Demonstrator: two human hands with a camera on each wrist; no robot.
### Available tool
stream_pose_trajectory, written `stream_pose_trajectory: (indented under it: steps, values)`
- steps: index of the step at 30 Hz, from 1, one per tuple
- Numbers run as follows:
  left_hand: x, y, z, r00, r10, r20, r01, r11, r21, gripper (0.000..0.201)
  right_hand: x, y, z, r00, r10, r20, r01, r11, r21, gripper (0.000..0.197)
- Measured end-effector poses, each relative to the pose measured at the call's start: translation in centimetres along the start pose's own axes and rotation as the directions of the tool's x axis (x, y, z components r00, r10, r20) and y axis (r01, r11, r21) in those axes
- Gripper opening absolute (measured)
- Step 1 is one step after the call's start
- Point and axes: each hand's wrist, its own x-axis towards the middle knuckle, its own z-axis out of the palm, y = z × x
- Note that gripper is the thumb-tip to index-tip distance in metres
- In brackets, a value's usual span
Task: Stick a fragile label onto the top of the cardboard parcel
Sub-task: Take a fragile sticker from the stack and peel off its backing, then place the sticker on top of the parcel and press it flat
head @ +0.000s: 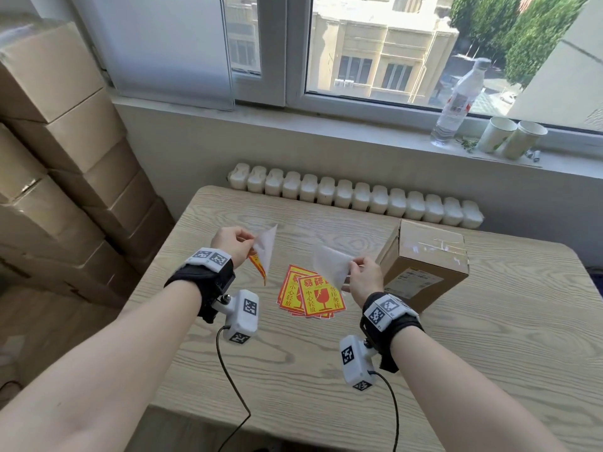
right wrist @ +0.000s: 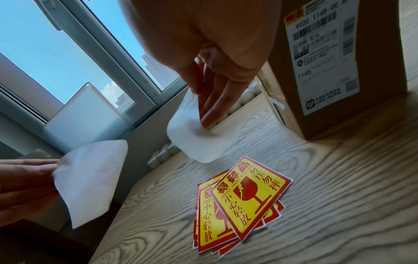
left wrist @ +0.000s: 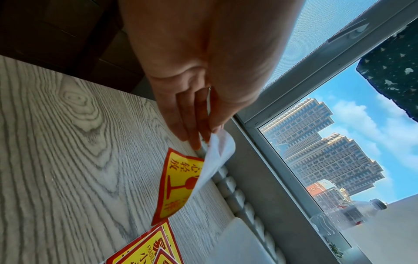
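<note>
My left hand [head: 250, 244] pinches a red-and-yellow fragile label [left wrist: 178, 184] by a corner above the table; the label curls and its white back [right wrist: 90, 180] shows. My right hand [head: 354, 265] pinches a separate plain white backing sheet [head: 331, 264], also held in the air [right wrist: 199, 141]. The two sheets are apart. The cardboard parcel [head: 427, 259] stands on the table just right of my right hand, taped on top, with a shipping label on its near side [right wrist: 325, 59]. A small stack of fragile labels [head: 310, 293] lies on the table between my hands.
The wooden table [head: 456, 353] stands against a white radiator [head: 355, 194] under a window. On the sill are a water bottle [head: 456, 102] and two paper cups [head: 512, 138]. Stacked cardboard boxes [head: 58, 158] fill the left side.
</note>
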Motion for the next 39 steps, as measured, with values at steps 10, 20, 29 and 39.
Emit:
stream_pose_trajectory:
  steps: [10, 20, 29, 39]
  values:
    - [0.2, -1.6, 0.7, 0.995, 0.065, 0.078, -0.068, 0.997, 0.033, 0.023, -0.6, 2.6, 5.0, 0.938, 0.161, 0.308, -0.141, 0.986, -0.085, 0.025]
    - [0.2, -2.9, 1.8, 0.990, 0.078, 0.117, -0.093, 0.987, 0.130, 0.016, 2.0, 6.5, 6.6, 0.959, 0.142, 0.246, -0.062, 0.950, -0.306, 0.017]
    - [-0.1, -0.6, 3.7, 0.987, 0.074, 0.140, -0.087, 0.992, 0.089, 0.017, -1.9, 0.2, 4.0, 0.939, -0.134, 0.318, 0.195, 0.966, -0.168, 0.033]
    - [-2.9, 6.5, 6.3, 0.958, 0.216, 0.188, -0.223, 0.975, 0.017, 0.010, -4.5, -3.9, -0.2, 0.942, -0.320, 0.100, 0.335, 0.901, -0.276, 0.031]
